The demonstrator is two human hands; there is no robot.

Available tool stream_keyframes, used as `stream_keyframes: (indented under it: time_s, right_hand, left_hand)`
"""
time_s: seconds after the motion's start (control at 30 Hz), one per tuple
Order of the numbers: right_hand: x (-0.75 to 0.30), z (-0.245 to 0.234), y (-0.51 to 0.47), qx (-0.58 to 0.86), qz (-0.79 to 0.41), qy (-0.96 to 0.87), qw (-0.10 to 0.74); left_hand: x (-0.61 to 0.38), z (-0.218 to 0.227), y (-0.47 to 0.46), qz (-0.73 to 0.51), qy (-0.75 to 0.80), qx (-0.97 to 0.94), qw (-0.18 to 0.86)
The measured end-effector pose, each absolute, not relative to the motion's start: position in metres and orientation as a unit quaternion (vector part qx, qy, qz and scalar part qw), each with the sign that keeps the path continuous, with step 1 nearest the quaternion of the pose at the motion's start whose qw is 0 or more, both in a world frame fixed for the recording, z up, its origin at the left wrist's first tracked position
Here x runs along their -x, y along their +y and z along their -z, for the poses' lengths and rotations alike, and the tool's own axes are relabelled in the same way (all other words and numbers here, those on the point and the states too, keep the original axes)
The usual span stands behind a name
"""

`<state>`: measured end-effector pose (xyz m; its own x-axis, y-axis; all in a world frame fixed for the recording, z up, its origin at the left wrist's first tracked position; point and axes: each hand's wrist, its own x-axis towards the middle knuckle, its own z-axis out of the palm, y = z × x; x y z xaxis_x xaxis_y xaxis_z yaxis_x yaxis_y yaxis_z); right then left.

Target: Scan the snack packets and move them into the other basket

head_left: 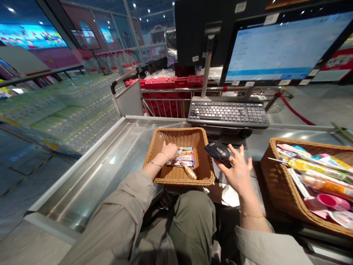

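Observation:
My left hand [168, 151] reaches into a wicker basket [162, 141] on the steel counter and rests on a flat colourful packet [185, 156]; its fingers curl over the packet's left edge. A small tube-shaped item [190, 173] lies beside the packet. My right hand [237, 167] hovers to the right of the basket with its fingers spread, thumb touching a dark handheld barcode scanner [217, 151]. It does not grip the scanner.
A second wicker basket [271, 173] at the right is full of several packaged goods. A keyboard [228, 113] and a lit monitor [284, 48] stand behind. The steel counter [110, 162] runs left. Red shopping baskets [171, 82] and carts sit beyond.

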<state>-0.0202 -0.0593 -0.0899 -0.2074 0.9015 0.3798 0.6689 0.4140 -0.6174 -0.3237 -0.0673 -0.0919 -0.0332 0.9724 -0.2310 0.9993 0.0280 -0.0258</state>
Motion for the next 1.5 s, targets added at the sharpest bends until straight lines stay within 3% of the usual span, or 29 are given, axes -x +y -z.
stream_keyframes:
  time_s: [0.9,1.2,1.5]
  right_hand:
    - [0.014,0.091,-0.059,0.511,-0.171,-0.756,0.372]
    - [0.014,0.088,-0.059,0.517,-0.173,-0.751,0.372]
    - [0.014,0.089,-0.06,0.516,-0.169,-0.75,0.378]
  left_hand:
    - [0.304,0.158,-0.035,0.088,0.725,-0.683,0.012]
    - [0.307,0.149,-0.036,0.052,0.723,-0.688,-0.004]
    - [0.321,0.106,-0.033,-0.017,0.695,-0.713,-0.093]
